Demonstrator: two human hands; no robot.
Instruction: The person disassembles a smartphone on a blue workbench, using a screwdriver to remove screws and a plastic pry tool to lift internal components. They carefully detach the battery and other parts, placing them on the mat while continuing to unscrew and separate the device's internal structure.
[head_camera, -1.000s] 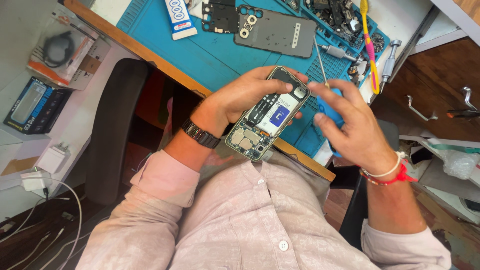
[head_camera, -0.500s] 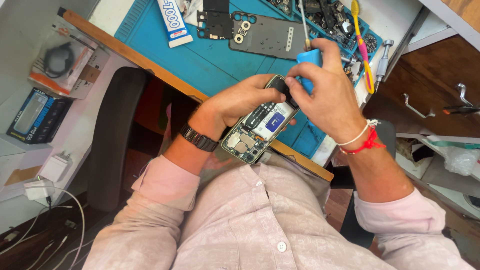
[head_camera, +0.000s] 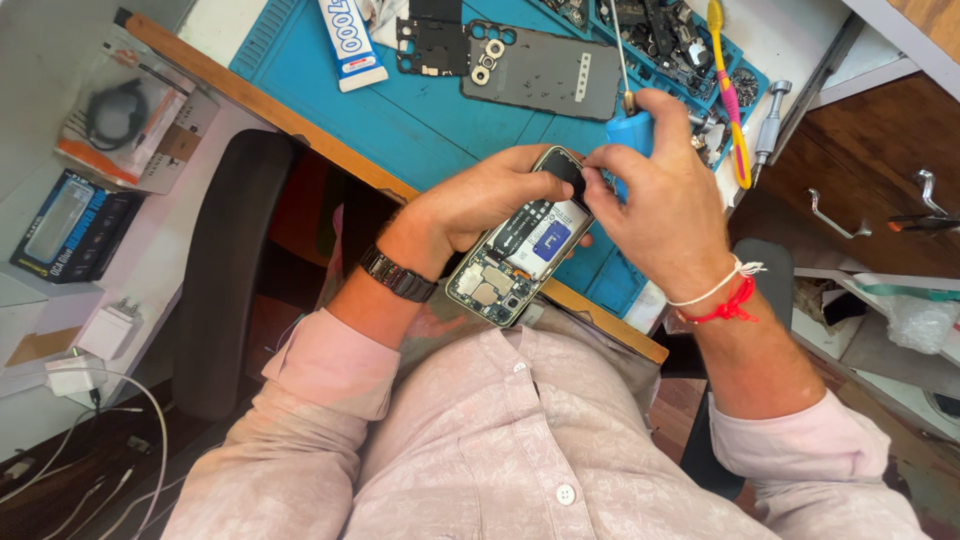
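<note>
**Opened phone in hand, blue screwdriver on it**

So the left hand (head_camera: 490, 200) is wrapped around an opened phone (head_camera: 520, 245), back cover off, all the guts showing: green-ish circuit board bits at the near end, a flat white-and-blue battery in the middle, dark plastic up at the far end. It's held tilted in the air just over the near edge of the worktop (head_camera: 250, 95), above the person's lap.

The right hand (head_camera: 665, 205) is clenched around a screwdriver (head_camera: 628, 120) with a chunky blue plastic handle and a thin metal shaft sticking up and away. Its fingertips are pinching right at the far end of the phone, touching it. Can't tell exactly what they're pinching.

Behind that, on the worktop, there's a rubbery blue repair mat (head_camera: 400, 110). On it lies the grey back cover (head_camera: 545, 75), matte, rectangular, with round camera rings at its left end. Just left of that sits a black inner frame (head_camera: 432, 45), then a white glue tube (head_camera: 350, 40). Far right there's a yellow and pink tool (head_camera: 728, 90) over a tray of small parts.
</note>
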